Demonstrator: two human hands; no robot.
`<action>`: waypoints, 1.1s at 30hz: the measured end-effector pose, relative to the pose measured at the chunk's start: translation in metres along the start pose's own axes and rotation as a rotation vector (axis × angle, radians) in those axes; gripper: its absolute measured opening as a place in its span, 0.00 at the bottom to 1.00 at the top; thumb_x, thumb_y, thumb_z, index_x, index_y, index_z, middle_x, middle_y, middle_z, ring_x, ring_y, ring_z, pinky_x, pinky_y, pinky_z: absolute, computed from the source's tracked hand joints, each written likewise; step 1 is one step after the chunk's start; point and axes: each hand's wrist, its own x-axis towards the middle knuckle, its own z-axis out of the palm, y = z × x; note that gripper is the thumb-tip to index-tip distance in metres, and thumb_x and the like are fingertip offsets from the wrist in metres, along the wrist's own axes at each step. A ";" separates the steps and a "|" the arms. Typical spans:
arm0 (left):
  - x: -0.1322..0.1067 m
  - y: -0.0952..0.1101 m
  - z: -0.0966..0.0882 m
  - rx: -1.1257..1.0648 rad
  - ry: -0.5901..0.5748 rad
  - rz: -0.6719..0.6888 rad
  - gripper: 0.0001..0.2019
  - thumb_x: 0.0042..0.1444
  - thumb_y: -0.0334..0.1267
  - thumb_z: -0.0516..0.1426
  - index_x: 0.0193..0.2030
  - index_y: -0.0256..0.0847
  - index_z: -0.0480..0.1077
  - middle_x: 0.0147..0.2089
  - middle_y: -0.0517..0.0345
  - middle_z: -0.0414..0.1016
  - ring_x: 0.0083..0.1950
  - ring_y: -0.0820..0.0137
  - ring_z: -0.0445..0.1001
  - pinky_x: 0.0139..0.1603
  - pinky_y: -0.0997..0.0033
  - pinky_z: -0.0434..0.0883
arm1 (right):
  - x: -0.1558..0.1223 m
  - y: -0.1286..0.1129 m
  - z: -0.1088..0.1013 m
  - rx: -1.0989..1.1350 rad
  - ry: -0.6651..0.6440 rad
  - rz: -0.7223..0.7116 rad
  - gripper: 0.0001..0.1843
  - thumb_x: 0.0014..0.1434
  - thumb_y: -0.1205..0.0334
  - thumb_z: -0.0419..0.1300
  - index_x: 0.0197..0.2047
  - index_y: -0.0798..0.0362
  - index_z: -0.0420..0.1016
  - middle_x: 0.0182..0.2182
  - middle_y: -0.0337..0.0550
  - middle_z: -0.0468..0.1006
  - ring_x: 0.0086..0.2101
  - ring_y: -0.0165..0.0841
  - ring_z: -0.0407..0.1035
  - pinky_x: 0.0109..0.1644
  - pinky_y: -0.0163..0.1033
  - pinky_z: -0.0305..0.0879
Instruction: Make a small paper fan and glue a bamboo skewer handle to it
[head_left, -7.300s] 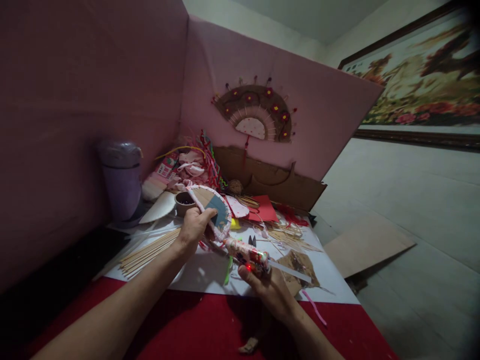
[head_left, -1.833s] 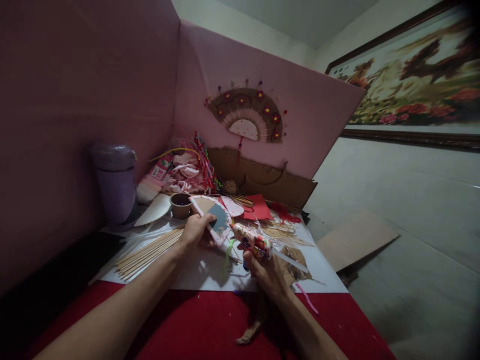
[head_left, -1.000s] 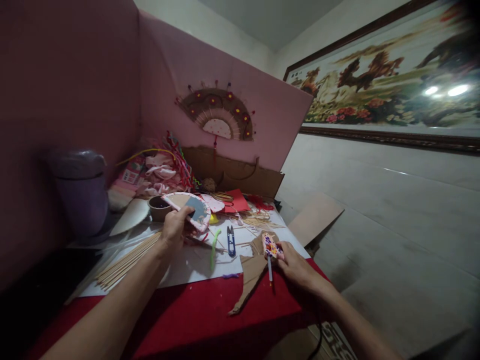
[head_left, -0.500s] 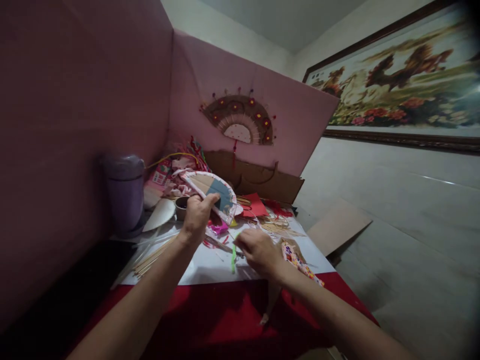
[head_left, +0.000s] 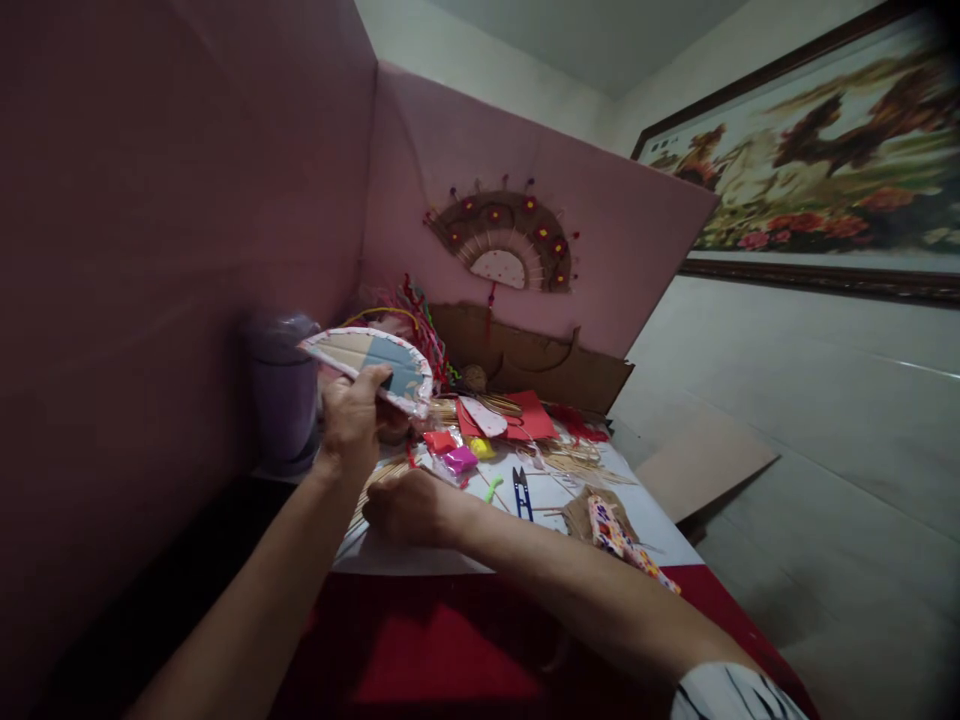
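Observation:
My left hand [head_left: 349, 415] grips a half-round cardboard piece [head_left: 390, 352] by its straight side, thumb on top. The piece has a beige half and a blue half, with white patterned fabric folded round its edge. It is held tilted above the table. My right hand [head_left: 409, 505] is low over the white table top, beside a bundle of thin wooden sticks [head_left: 375, 485]. Its fingers are curled closed, and anything in them is hidden. Blue-handled thread snips [head_left: 523, 493] and a bright green strip [head_left: 493, 489] lie to its right.
Red, magenta and yellow packets [head_left: 459, 459] lie mid-table near red paper [head_left: 532, 415]. Patterned fabric [head_left: 619, 530] lies at the right. A purple lidded container [head_left: 285, 395] stands left. A decorated fan [head_left: 499, 240] hangs on the pink panel behind brown cardboard [head_left: 525, 345].
My right hand has moved left across the table to the sticks, uncovering the snips. My left hand has shifted left and slightly up with the half-round piece. The view has turned a little left.

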 end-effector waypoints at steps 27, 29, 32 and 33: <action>-0.021 -0.084 0.003 -0.085 -0.512 -0.550 0.10 0.51 0.37 0.58 0.38 0.33 0.69 0.32 0.47 0.77 0.31 0.63 0.77 0.36 0.56 0.75 | -0.135 -0.017 -0.040 0.923 0.826 1.108 0.10 0.58 0.61 0.55 0.40 0.54 0.73 0.21 0.35 0.66 0.22 0.27 0.58 0.25 0.32 0.54; -0.024 -0.086 0.000 -0.126 -0.530 -0.573 0.10 0.52 0.37 0.58 0.39 0.34 0.70 0.34 0.48 0.77 0.32 0.64 0.77 0.37 0.55 0.75 | -0.136 -0.030 -0.035 0.906 0.838 1.100 0.14 0.59 0.63 0.53 0.49 0.52 0.70 0.20 0.33 0.65 0.21 0.27 0.58 0.24 0.32 0.54; -0.028 -0.086 -0.001 -0.150 -0.485 -0.632 0.08 0.53 0.36 0.56 0.39 0.35 0.69 0.33 0.49 0.77 0.32 0.64 0.77 0.37 0.54 0.74 | -0.140 -0.040 -0.033 1.048 0.889 0.999 0.14 0.60 0.65 0.50 0.48 0.51 0.70 0.24 0.37 0.70 0.24 0.29 0.63 0.27 0.33 0.60; -0.029 -0.086 -0.001 -0.144 -0.465 -0.650 0.08 0.54 0.36 0.56 0.39 0.35 0.69 0.33 0.49 0.77 0.32 0.63 0.77 0.37 0.54 0.74 | -0.141 -0.041 -0.033 1.103 0.907 0.954 0.15 0.60 0.65 0.49 0.48 0.51 0.71 0.28 0.40 0.72 0.26 0.30 0.65 0.28 0.34 0.62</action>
